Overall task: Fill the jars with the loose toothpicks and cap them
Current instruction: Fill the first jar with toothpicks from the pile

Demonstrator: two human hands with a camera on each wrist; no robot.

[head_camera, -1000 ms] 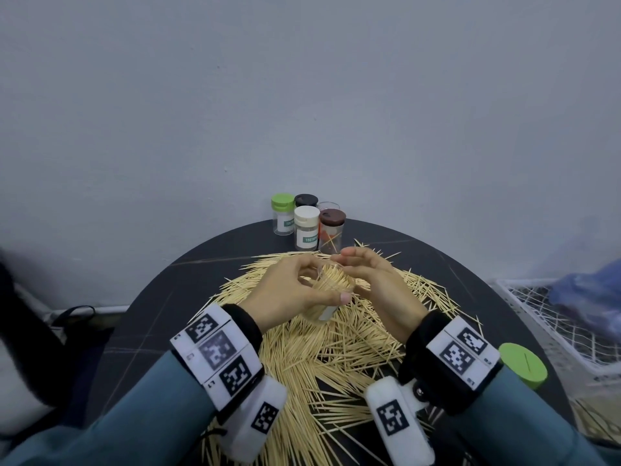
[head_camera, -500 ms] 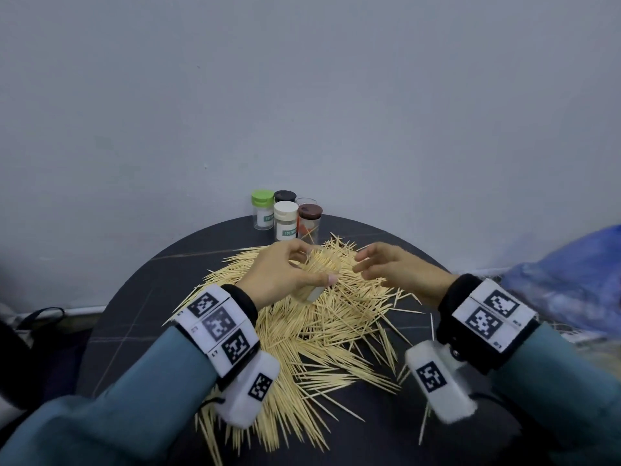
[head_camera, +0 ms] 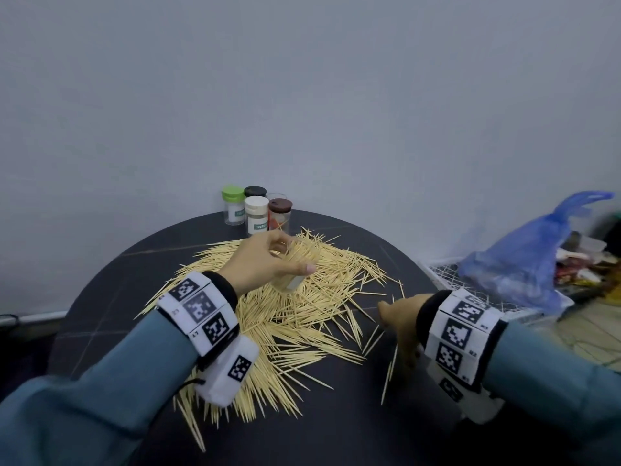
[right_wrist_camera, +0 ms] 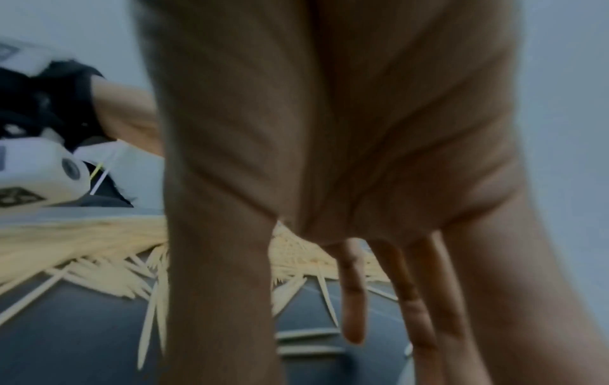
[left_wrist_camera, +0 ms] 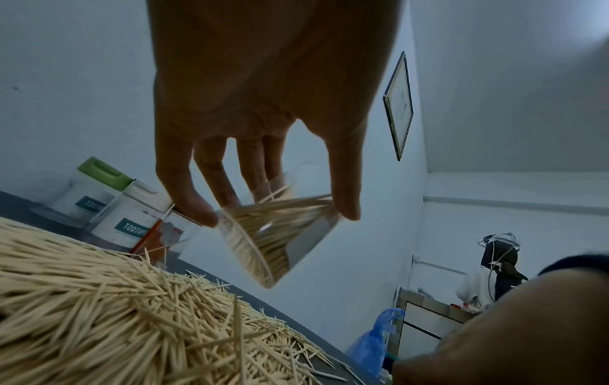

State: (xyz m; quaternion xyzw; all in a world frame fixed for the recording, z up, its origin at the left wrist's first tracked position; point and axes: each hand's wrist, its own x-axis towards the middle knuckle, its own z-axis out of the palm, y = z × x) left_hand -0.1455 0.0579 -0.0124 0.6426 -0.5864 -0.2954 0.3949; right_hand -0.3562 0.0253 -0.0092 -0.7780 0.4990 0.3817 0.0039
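Filling step looks done for this one: left hand (head_camera: 265,264) grips a clear jar (left_wrist_camera: 280,234) packed with toothpicks, tilted, uncapped, above the toothpick pile (head_camera: 285,317) mid-counter (head_camera: 100,297). Right hand (head_camera: 400,317) is released, fingers straight, holding nothing, low over the counter's near right edge, apart from the jar. Four capped jars (head_camera: 257,213) stand at the far edge. Next move likely: find a lid, none in view, and cap the held jar without spilling.
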